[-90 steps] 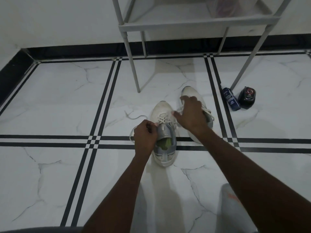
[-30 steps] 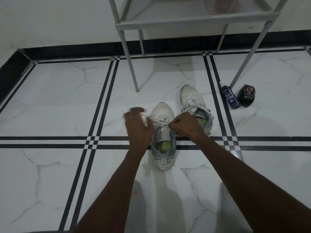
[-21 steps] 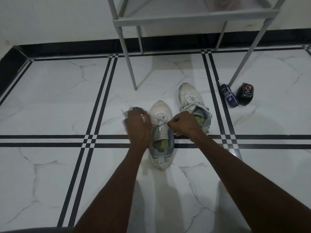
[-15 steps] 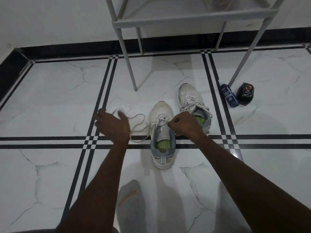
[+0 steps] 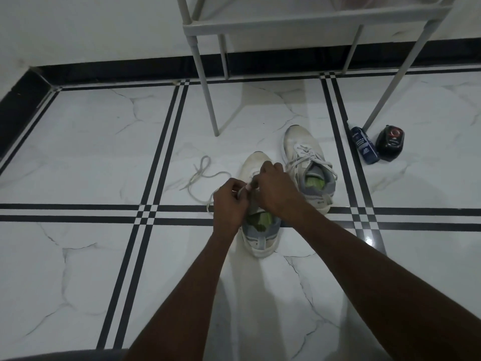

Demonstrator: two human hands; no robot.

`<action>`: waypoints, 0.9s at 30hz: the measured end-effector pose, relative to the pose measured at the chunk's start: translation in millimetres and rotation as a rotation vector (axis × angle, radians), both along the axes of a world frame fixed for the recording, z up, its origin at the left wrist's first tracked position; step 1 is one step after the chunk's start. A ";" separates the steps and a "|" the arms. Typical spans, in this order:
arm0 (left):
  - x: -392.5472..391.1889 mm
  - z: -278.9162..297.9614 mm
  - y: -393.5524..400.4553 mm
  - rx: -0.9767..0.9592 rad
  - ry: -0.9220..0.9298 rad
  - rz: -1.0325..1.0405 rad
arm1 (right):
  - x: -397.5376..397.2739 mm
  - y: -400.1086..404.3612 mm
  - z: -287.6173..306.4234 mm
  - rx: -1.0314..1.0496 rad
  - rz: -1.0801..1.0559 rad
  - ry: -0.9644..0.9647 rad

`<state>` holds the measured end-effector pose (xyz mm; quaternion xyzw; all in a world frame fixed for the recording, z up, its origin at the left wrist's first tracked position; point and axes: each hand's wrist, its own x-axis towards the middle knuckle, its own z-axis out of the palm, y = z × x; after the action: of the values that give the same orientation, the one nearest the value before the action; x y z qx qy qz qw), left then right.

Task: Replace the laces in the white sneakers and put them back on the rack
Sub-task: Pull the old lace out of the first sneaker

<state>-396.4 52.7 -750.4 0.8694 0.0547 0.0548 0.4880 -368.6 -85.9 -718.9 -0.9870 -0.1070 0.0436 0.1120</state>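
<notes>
Both hands meet over the near sneaker (image 5: 256, 204), forearms reaching forward from the bottom edge and converging. The left hand (image 5: 230, 201) is curled, thumb and fingers pinching a strand of the lace (image 5: 205, 175) at the shoe's left side. The right hand (image 5: 276, 188) lies knuckles up across the shoe's tongue, fingers bent down onto the lacing; it seems to pinch the lace too, though its fingertips are hidden. The two hands nearly touch.

Half a second ago the left hand was spread flat, well out to the left over the floor stripes, with the lace looped beside it. It has since come back in to the shoe and closed on the lace. The right hand has stayed at the tongue, shifted slightly toward the toe. The slack lace now trails on the floor (image 5: 78, 152) left of and beyond the left hand.

The far sneaker (image 5: 307, 162), laced, sits just beyond the right hand. The rack (image 5: 312, 22) stands further off, above both hands. To the right of the right hand, well apart, lie a blue bottle (image 5: 364, 148) and a black container (image 5: 390, 143) with a red mark; their writing is too small to read.
</notes>
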 end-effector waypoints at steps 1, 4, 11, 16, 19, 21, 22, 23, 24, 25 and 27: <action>-0.6 -1.3 -0.3 -0.009 0.007 -0.003 | 1.1 2.0 -2.9 0.001 -0.001 0.013; -1.1 -3.4 1.0 -0.027 0.014 -0.007 | 3.9 2.4 -7.2 0.037 0.024 0.000; -1.9 -1.0 0.0 -0.075 0.020 0.042 | 19.1 -46.0 2.2 0.286 -0.585 -0.251; 0.0 -1.4 -2.0 -0.050 0.026 0.055 | 13.8 -13.1 -3.1 0.326 -0.180 0.002; -0.6 -1.3 -1.3 -0.033 0.039 0.053 | 5.4 9.0 -6.5 0.086 -0.073 0.066; -1.2 -1.9 0.3 -0.030 0.034 0.046 | 2.8 10.9 -9.6 -0.013 -0.010 0.000; -1.4 -2.3 1.3 -0.029 0.027 0.044 | 2.9 10.6 -9.1 -0.015 0.015 -0.020; -2.3 -2.3 2.5 -0.029 0.020 0.043 | 3.4 8.9 -8.9 0.000 0.031 -0.021; -2.9 -1.9 3.3 -0.031 0.013 0.044 | 4.9 5.5 -6.7 0.020 0.020 -0.037; -3.5 -1.5 4.0 -0.038 0.009 0.048 | 7.3 -1.4 -4.5 0.071 -0.041 -0.069; -4.4 -0.2 3.3 -0.064 0.011 0.066 | 13.9 -24.2 5.0 0.286 -0.328 -0.208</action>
<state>-400.8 56.0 -750.7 0.8514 0.0876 0.0644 0.5132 -354.7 -110.1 -713.9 -0.9644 0.0388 -0.0927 0.2444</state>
